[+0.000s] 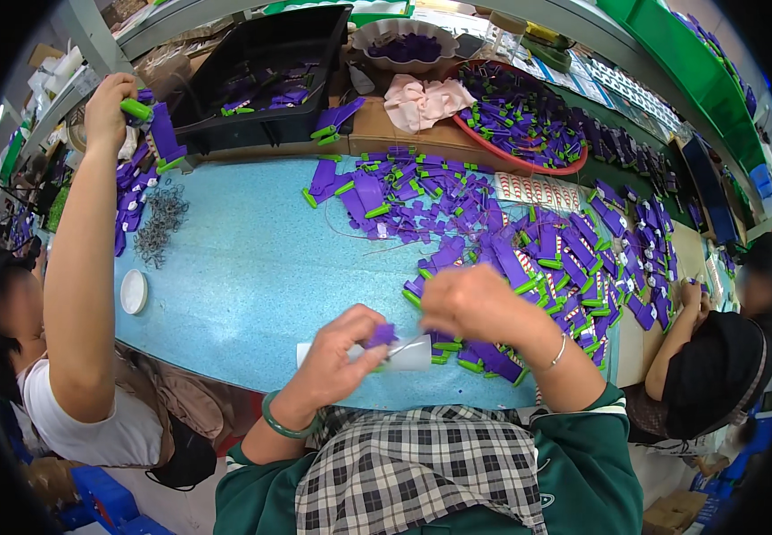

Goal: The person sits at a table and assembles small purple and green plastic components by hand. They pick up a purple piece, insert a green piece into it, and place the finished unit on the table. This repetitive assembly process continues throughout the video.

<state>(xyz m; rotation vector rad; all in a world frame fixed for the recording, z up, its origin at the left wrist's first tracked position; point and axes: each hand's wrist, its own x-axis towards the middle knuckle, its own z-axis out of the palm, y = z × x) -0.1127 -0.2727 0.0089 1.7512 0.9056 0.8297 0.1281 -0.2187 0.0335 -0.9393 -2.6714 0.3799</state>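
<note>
My left hand (337, 355) is closed in a pinch around a small purple piece (381, 335), low over the blue table. From beside that piece a thin greyish metal-looking rod (406, 345) slants up toward my right hand (468, 305). The right hand's fingers are curled together and smeared by motion; what they grip is hidden. Beneath the hands lies a white cylinder (415, 354) on its side. Purple pieces with green ends (497, 358) are heaped right beside my right hand and spread to the right.
Smaller purple parts (422, 209) cover the middle of the table (225, 285). Behind stand a black bin (261, 134) and a red-rimmed basket (573, 168). Grey wire bits (161, 223) and a white lid (134, 292) lie left. Co-workers' arms (83, 294) reach in at both sides.
</note>
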